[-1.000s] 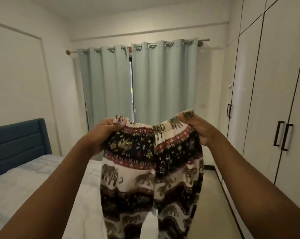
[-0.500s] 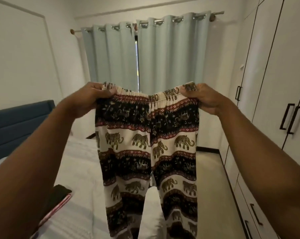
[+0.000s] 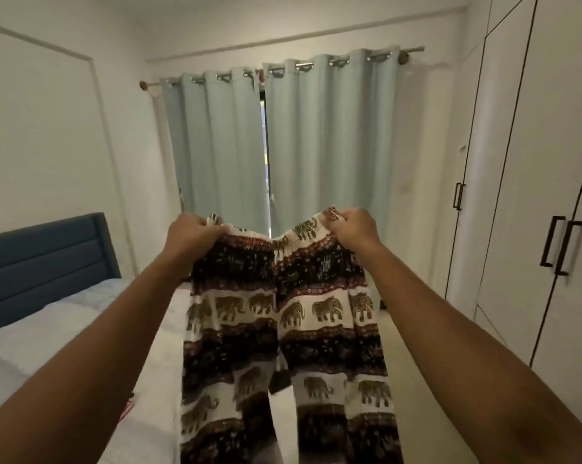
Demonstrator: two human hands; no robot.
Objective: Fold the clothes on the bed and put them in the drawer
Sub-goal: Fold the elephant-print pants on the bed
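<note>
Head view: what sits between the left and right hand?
The gathered waistband of the elephant-print trousers spans from the left hand to the right hand, dipping at the middle. Each hand grips one end. The head view shows this.

no readable text, label, brand, number or sign appears anywhere.

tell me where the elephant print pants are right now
In the head view the elephant print pants hang mid-frame, their waistband gripped by the left hand and right hand, in front of the curtains with the bed at left.
</note>
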